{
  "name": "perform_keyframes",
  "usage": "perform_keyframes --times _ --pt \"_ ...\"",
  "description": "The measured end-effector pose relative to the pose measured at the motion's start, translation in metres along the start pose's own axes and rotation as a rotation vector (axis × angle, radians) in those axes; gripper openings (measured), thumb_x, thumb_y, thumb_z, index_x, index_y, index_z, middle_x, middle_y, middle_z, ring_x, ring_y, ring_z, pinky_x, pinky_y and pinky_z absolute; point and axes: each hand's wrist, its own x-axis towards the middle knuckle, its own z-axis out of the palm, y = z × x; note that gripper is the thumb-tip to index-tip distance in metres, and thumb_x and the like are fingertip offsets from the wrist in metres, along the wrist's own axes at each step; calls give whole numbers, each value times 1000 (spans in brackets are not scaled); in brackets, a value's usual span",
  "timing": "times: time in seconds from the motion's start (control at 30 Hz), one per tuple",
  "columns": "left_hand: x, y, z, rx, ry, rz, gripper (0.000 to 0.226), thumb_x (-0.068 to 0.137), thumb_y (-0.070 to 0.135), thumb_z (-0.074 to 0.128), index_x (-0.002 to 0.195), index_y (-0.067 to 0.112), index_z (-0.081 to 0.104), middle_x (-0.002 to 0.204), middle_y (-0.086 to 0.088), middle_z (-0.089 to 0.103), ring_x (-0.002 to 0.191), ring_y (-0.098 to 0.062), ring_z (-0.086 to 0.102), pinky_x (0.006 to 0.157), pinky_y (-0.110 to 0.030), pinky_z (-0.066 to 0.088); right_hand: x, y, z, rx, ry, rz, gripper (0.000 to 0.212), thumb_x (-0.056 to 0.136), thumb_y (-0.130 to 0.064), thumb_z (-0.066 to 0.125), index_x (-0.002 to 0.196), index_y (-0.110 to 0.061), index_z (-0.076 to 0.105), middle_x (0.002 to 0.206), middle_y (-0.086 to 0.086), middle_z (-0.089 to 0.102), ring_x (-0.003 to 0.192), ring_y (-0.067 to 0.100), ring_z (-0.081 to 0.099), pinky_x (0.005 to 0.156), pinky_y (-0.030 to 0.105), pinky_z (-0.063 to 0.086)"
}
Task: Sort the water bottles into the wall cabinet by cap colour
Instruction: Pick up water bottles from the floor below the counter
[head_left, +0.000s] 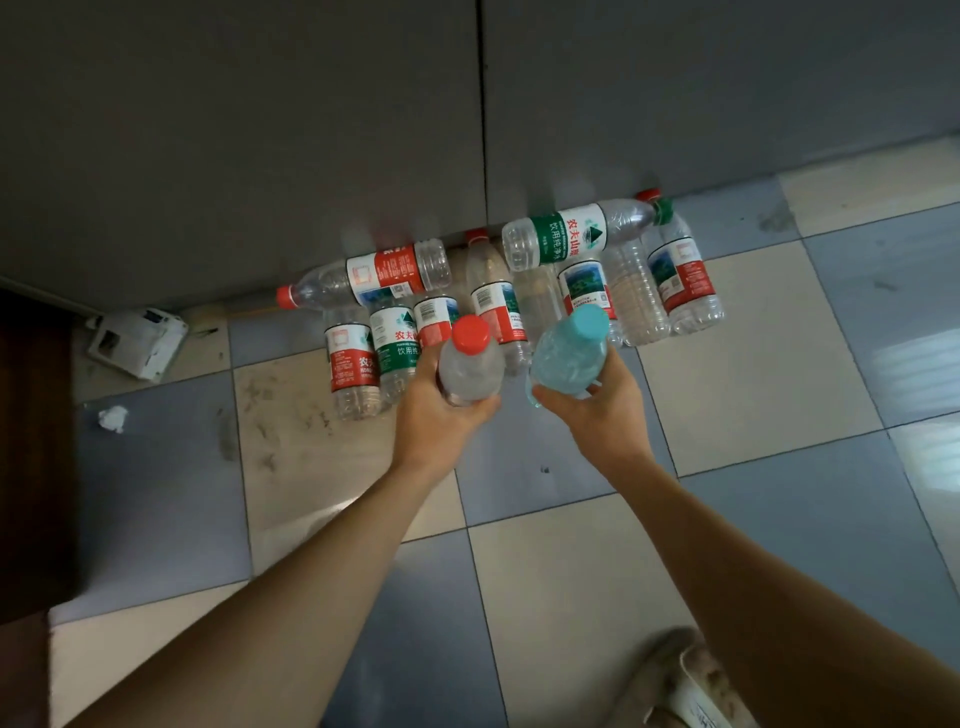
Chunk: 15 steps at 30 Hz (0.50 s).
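A: Left hand (441, 410)?
B: Fingers curled round a clear bottle with a red cap (470, 364), held upright, cap toward the camera.
A: Right hand (597, 410)?
B: Fingers wrapped round a blue-tinted bottle with a teal cap (571, 353), just beside the first, not touching.
A: Beyond the fingertips?
B: Pile of bottles (498, 291) lying on the tiled floor (753, 374) against grey cabinet doors (311, 130). Crumpled paper (112, 418) well left of the left fingers.

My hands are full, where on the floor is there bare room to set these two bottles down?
Bare checkered floor tiles lie right of the bottle pile, and more between the pile and the crumpled white paper. It is crowded along the grey cabinet base, where the bottles lie packed.
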Motion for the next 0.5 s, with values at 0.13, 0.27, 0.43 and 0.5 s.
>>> perform_keyframes --times 0.13,0.27,0.43,0.5 --pt "-19 58 -35 -9 48 -11 68 70 25 92 127 22 57 112 13 66 102 -3 64 75 -8 49 -25 -69 -10 3 -46 -44 67 74 -21 89 132 -20 55 117 -4 68 108 13 66 90 36 59" --pt "-54 142 -79 -39 104 -18 60 67 30 94 116 25 59 102 17 68 93 1 65 70 -13 53 -66 -163 -30 -5 -79 -60 63 75 -23 88 130 -19 56 115 -4 69 105 11 67 87 33 60" --pt "-99 266 -152 -117 124 20 49 69 27 92 105 34 60 94 22 70 88 1 67 70 -12 52 -121 -304 -51 -14 -118 -95 53 76 -22 87 119 -28 57 103 -16 69 92 -5 67 68 9 53" --pt "-112 317 -187 -136 126 45 49 69 27 92 106 28 61 94 19 70 88 -3 68 71 -14 52 -143 -362 -55 -28 -143 -129 53 76 -22 87 117 -33 56 102 -17 69 92 -5 67 68 11 53"
